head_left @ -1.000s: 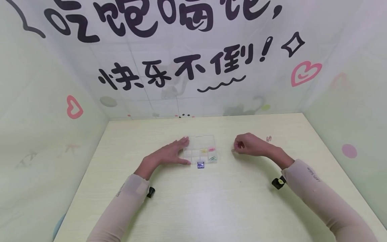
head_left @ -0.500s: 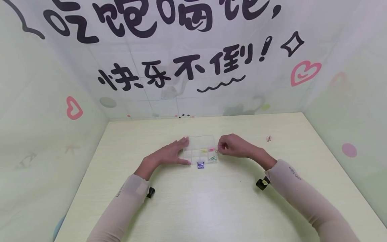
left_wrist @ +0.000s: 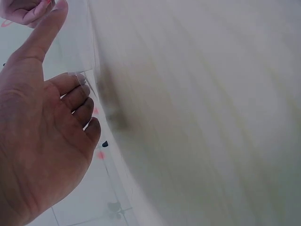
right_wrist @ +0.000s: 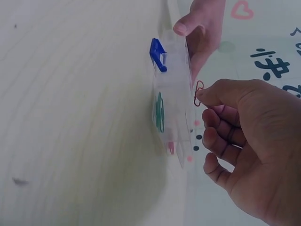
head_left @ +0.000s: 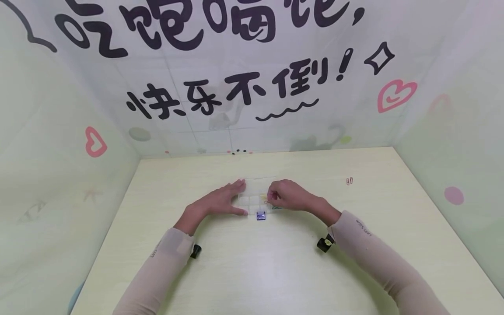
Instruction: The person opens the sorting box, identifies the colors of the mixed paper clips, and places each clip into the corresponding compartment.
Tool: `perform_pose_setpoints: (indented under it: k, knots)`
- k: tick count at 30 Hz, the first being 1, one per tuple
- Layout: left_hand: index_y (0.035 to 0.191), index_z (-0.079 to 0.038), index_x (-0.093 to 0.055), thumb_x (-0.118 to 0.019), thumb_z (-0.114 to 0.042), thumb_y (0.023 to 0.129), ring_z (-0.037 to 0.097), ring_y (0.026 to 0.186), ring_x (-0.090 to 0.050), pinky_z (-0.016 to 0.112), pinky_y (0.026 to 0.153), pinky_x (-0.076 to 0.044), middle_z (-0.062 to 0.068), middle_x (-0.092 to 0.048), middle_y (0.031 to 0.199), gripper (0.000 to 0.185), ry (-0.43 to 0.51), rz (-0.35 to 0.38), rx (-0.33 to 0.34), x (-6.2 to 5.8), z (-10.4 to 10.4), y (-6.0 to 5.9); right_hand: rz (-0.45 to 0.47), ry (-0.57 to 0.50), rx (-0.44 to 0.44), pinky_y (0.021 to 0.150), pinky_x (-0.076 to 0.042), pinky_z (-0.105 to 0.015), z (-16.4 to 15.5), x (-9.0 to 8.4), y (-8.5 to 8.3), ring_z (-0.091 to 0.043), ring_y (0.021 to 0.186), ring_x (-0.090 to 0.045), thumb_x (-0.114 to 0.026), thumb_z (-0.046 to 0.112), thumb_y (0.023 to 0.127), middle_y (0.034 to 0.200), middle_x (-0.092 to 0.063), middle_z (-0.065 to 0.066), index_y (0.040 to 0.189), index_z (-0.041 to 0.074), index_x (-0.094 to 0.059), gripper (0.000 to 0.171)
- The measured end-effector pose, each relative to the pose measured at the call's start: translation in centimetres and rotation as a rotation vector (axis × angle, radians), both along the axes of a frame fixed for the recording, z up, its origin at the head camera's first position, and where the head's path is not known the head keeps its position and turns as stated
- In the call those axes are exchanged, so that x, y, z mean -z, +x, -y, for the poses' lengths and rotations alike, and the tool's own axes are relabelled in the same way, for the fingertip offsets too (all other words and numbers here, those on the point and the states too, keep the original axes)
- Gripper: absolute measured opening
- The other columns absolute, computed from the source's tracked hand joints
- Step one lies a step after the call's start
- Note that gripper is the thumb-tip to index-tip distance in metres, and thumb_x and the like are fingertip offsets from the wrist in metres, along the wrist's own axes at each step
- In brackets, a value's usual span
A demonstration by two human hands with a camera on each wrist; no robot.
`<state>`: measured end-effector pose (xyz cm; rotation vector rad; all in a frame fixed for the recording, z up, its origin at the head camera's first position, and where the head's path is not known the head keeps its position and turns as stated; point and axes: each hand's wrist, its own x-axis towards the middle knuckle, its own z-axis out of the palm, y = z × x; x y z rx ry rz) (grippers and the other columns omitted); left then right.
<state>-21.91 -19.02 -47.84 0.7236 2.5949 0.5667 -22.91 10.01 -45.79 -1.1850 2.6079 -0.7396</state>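
A clear plastic divided box [head_left: 253, 186] lies on the table with a blue latch [head_left: 261, 215] at its near side. My left hand [head_left: 222, 200] rests against the box's left end, thumb and fingers spread along it. Over the right part of the box, my right hand [head_left: 289, 194] pinches a red paper clip [right_wrist: 198, 93] between thumb and forefinger. In the right wrist view a green paper clip [right_wrist: 160, 113] and a pink one [right_wrist: 171, 147] show through the box wall. Yellow clips [head_left: 263, 196] sit in another compartment, partly hidden by the right hand.
Two red paper clips [head_left: 349, 181] lie on the table [head_left: 260, 271] to the right of the box. A printed cloth [head_left: 177, 135] with black lettering hangs behind the table, and cloth walls stand at both sides.
My right hand has moved left from the table beside the box to above its compartments, carrying the red paper clip. The left hand has stayed at the box's left end.
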Motion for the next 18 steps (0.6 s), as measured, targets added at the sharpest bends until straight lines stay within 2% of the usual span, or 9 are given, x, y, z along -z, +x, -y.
perform_pose_setpoints:
  k: [10,18]
  knots:
    - [0.169,-0.007,-0.022,-0.076,-0.062,0.090,0.030,0.164,-0.012,0.049,0.133,-0.014,0.008,-0.012,0.178,0.110,0.001,-0.008,0.009,-0.11,0.04,0.09,0.020,0.011,0.016,0.073,-0.052,-0.023,1.08,0.47,0.27,-0.007,0.078,-0.057,-0.074,0.012,0.098,0.088,-0.069,0.004,0.095,0.010,-0.076,0.004]
    - [0.168,-0.006,-0.022,-0.077,-0.062,0.090,0.031,0.164,-0.012,0.049,0.133,-0.014,0.009,-0.013,0.177,0.111,0.008,-0.013,0.011,-0.03,-0.02,0.07,-0.011,0.009,0.012,0.074,-0.054,-0.024,0.46,0.33,0.36,-0.008,0.080,-0.059,-0.073,0.011,0.098,0.092,-0.070,0.002,0.099,0.008,-0.078,0.005]
